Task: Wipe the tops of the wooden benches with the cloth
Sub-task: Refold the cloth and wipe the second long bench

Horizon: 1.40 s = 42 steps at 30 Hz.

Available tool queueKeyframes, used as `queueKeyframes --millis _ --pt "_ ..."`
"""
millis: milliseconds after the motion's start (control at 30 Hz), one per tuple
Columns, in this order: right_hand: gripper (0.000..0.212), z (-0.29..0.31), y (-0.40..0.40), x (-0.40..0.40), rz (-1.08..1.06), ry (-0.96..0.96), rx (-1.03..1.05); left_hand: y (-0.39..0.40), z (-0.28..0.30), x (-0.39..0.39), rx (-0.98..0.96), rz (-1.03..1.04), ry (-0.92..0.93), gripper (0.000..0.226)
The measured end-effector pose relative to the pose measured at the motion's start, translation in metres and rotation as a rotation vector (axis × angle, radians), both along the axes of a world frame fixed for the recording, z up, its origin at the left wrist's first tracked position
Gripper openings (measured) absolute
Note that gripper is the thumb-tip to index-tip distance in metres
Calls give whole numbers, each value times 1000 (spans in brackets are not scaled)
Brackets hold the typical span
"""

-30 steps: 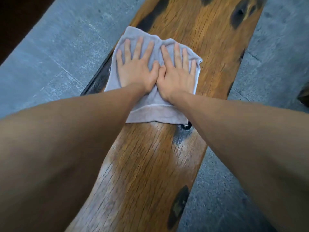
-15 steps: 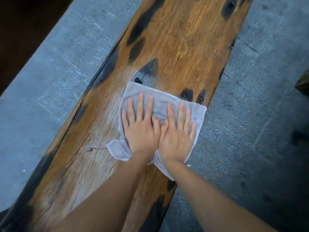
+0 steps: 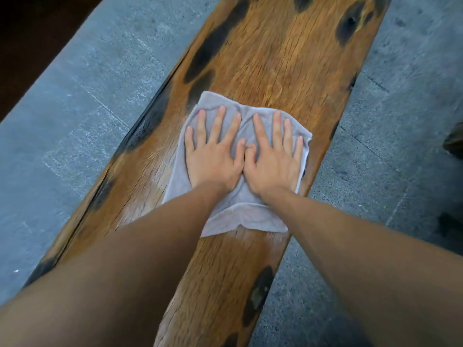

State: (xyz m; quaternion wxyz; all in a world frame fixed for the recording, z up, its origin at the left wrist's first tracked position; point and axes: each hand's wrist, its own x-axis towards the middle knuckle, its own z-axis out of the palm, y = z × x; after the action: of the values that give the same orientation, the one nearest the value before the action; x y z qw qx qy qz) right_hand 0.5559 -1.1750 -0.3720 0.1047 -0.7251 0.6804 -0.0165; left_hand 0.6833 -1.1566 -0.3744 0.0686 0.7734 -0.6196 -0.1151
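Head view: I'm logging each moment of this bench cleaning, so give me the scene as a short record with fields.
surface: wooden bench, brown plank with dark patches
tool: grey cloth, spread flat on the bench top
left hand: left hand flat on the cloth, fingers straight and spread
right hand: right hand flat on the cloth, beside the left, thumbs touching
cloth position: nearer the bench's right edge; some wood to its left uncovered
floor: grey stone floor on both sides of the bench
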Motion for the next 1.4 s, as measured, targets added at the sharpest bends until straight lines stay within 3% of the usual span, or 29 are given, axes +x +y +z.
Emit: queueKeyframes --millis 300,533,700,933,1100,1267,1400 --pt "57 0 -163 5 25 -41 13 -163 -3 -4 -21 71 -17 62" --pt "60 5 -222 6 83 -12 5 -207 7 -3 13 91 -4 61" --pt "60 4 -185 8 87 -11 -2 -160 9 -6 9 85 19 58" --pt "61 12 -32 21 106 -20 27 -3 11 4 -12 74 37 56" --pt "62 10 78 46 225 43 18 121 8 9 -5 401 23 59" --pt "64 6 52 46 457 46 19 111 7 14 71 452 -2 76" --pt "57 10 11 61 499 58 -12 61 6 36 106 428 -23 83"
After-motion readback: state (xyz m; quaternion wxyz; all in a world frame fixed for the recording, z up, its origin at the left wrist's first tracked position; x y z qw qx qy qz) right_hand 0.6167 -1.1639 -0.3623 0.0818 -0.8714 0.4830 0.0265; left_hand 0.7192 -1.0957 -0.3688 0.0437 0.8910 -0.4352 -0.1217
